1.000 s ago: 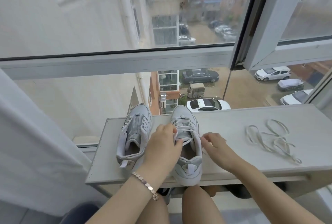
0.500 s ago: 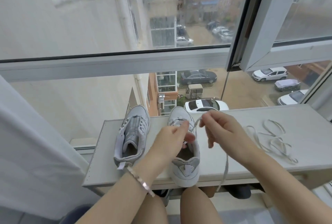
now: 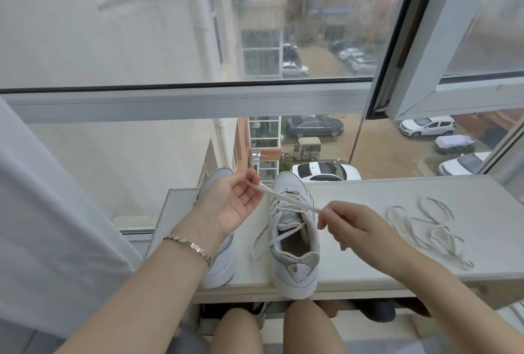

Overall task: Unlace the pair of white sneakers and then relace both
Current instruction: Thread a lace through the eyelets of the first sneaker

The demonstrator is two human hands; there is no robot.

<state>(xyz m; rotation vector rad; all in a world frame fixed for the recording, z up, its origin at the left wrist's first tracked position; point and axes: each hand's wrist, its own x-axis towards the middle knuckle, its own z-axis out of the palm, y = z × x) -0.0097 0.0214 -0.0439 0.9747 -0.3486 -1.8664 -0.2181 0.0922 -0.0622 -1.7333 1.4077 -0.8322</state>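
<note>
Since the lace [image 3: 285,197] is limp, flat and light, grip it near the tips: left hand [image 3: 229,206] pinches one end, right hand [image 3: 351,223] pinches the other. It's pulled taut over the sneaker [image 3: 295,251] on the ledge [image 3: 368,268]. The second sneaker [image 3: 219,265] is behind the left wrist, and the loose lace [image 3: 425,229] is well right.

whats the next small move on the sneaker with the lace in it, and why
Probably draw the lace out of the next eyelets toward the toe. The left hand and right hand each pinch it, stretched above the sneaker, and several crossings near the toe remain threaded. A second lace already lies loose on the shelf, which suggests unlacing is under way.
</note>
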